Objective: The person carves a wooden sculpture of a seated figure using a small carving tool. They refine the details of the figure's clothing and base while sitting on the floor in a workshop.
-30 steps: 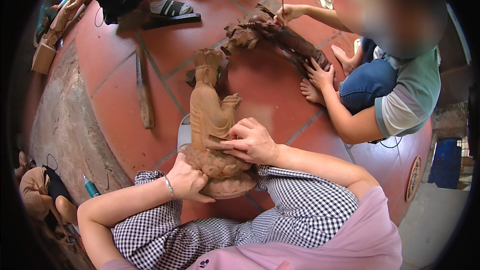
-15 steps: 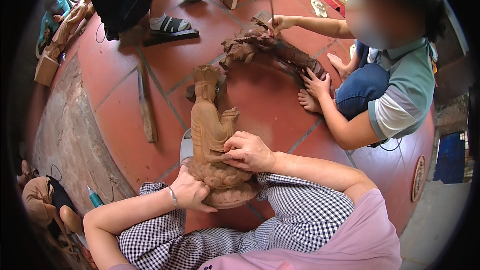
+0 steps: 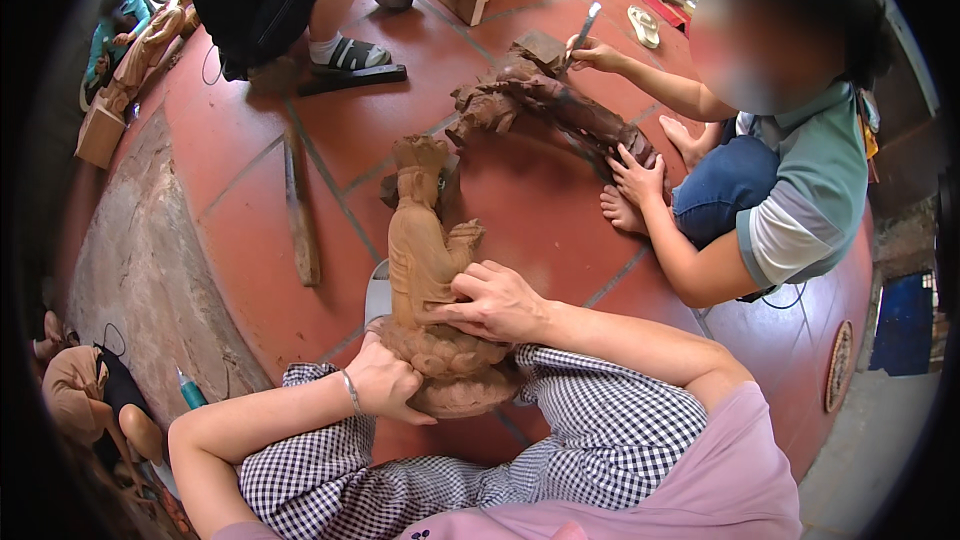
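Between my knees a carved wooden statue [image 3: 418,255] of a seated figure stands upright on a rounded, petal-carved base [image 3: 455,360]. With a bracelet at the wrist, my left hand [image 3: 385,380] grips the base's near left side, thumb along its lower part. My right hand [image 3: 498,305] is closed in a pinch against the figure's lap, fingertips touching the wood. Whatever those fingers hold, if anything, is hidden. Part of a grey-white object [image 3: 378,292] shows behind the statue's left side.
At right, a crouching co-worker steadies a dark wood carving [image 3: 560,105] and holds a brush-like tool [image 3: 583,33]. A wooden stick [image 3: 300,215] lies on the red tiles [image 3: 245,240] at left. Beyond it is a sandalled foot [image 3: 355,53]. A teal bottle [image 3: 191,390] stands at lower left.
My right fingers have shifted slightly left along the statue's lap. My left hand keeps its grip. The co-worker's tool hand has moved right and the tool is tilted. The view has shifted slightly.
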Demonstrator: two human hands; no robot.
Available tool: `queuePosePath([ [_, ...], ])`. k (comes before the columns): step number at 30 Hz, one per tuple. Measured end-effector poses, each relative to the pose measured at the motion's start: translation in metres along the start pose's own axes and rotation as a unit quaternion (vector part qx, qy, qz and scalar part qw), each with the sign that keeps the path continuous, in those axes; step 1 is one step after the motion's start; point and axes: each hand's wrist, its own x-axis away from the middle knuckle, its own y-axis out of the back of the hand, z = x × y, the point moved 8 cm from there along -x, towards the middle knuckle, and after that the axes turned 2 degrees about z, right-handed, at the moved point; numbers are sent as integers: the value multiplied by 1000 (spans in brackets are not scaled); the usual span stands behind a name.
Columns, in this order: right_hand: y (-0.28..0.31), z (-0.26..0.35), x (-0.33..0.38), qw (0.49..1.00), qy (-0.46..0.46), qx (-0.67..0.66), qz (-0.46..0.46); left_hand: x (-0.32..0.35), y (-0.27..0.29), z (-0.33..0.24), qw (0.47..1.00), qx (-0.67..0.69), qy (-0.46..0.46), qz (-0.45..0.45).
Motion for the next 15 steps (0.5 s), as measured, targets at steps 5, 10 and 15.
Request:
queuePosePath([
  [5,-4,1,12,999,-35,-34,-14,2,2,1,1000,3,16,15],
  [10,-5,-2,2,999,-43,-20,-19,2,0,2,1000,1,8,9],
  [15,7,1,16,997,-60,-10,-44,1,8,-1,1000,5,6,5],
])
